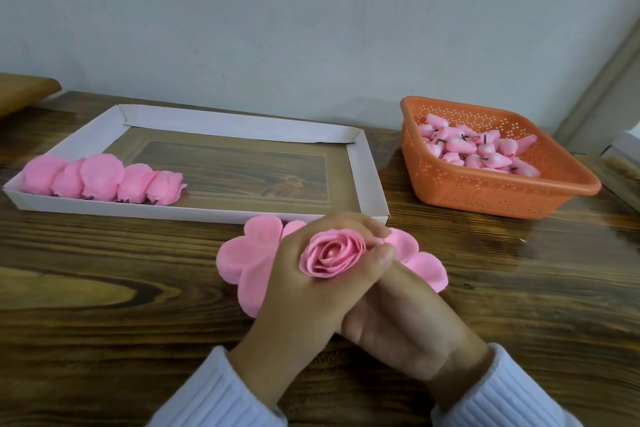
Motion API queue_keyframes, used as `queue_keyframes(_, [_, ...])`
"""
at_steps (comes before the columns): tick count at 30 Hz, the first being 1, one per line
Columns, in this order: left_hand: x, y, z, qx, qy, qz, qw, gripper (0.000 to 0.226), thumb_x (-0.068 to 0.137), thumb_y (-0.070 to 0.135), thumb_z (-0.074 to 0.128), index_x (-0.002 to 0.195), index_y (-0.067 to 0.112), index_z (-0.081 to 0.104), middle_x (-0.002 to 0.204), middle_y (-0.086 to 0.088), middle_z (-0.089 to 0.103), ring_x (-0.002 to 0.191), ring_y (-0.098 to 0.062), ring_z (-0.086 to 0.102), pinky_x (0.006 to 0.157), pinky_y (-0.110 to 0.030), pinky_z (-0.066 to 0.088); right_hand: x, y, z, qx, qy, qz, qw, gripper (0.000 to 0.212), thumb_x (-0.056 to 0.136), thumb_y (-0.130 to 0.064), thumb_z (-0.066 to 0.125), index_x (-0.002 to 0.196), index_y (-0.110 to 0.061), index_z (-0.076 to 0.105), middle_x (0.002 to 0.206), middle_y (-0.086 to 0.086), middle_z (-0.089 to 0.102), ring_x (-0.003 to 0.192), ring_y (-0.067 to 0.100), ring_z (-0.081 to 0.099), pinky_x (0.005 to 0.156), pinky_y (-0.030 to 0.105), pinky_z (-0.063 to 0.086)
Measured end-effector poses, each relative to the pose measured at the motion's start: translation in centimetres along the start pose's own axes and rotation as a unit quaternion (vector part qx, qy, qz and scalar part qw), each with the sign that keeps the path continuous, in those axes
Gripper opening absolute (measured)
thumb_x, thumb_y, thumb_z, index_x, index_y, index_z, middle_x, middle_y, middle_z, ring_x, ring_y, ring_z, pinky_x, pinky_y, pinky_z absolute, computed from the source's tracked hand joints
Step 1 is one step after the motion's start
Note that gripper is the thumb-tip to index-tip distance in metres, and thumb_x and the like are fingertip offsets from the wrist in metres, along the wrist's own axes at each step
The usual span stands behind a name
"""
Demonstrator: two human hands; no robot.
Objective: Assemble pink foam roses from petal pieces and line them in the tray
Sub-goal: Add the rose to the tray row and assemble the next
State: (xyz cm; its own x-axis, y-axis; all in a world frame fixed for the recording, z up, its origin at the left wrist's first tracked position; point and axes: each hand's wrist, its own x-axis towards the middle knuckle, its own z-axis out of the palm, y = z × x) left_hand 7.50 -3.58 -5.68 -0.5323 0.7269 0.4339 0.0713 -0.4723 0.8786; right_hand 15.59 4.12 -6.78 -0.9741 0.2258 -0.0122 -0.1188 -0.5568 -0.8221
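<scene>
Cardboard tray [242, 125]: five finished roses [100, 180] along near wall; orange basket [502, 192]: pink bud cores [478, 149]; left hand [294, 291], right hand [405, 319] clasp spiralled rose [332, 255].

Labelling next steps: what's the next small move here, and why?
Probably carry the pink foam rose, gripped by left hand and right hand, to the white cardboard tray and set it just right of the row of five pink roses: its petals look fully wrapped, and the row ends with bare tray floor beside it.
</scene>
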Motion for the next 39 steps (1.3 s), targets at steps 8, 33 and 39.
queue_keyframes(8, [0.11, -0.51, -0.02, 0.010, -0.023, 0.015, 1.000, 0.012, 0.066, 0.024, 0.071, 0.077, 0.020, 0.069, 0.099, 0.006, 0.070, 0.100, -0.009, 0.065, 0.082, -0.017, 0.049, -0.04, -0.05, 0.23, 0.003, -0.009, 0.000, 1.000, 0.039, 0.086, -0.037, 0.068, 0.121, -0.019, 0.065, 0.121, -0.001, 0.064, 0.119, 0.014, 0.057, 0.099, 0.034, 0.048])
queue_keyframes(33, [0.41, -0.96, -0.42, -0.013, -0.003, -0.044, 0.999, 0.007, 0.065, 0.036, 0.070, 0.068, 0.030, 0.069, 0.088, 0.009, 0.071, 0.088, -0.006, 0.068, 0.067, -0.022, 0.052, 0.18, 0.18, 0.07, -0.012, 0.049, 0.011, 0.999, 0.045, 0.091, -0.031, 0.053, 0.127, -0.004, 0.056, 0.114, 0.019, 0.056, 0.104, 0.027, 0.056, 0.091, 0.042, 0.044])
queue_keyframes(39, [0.25, -0.75, -0.26, -0.010, 0.005, 0.015, 1.000, 0.004, 0.068, 0.027, 0.070, 0.071, 0.028, 0.067, 0.084, 0.009, 0.069, 0.086, -0.005, 0.066, 0.073, -0.018, 0.051, -0.19, 0.05, 0.10, 0.017, 0.012, -0.011, 1.000, 0.044, 0.090, -0.022, 0.054, 0.130, -0.004, 0.052, 0.123, 0.012, 0.061, 0.114, 0.025, 0.059, 0.095, 0.040, 0.048])
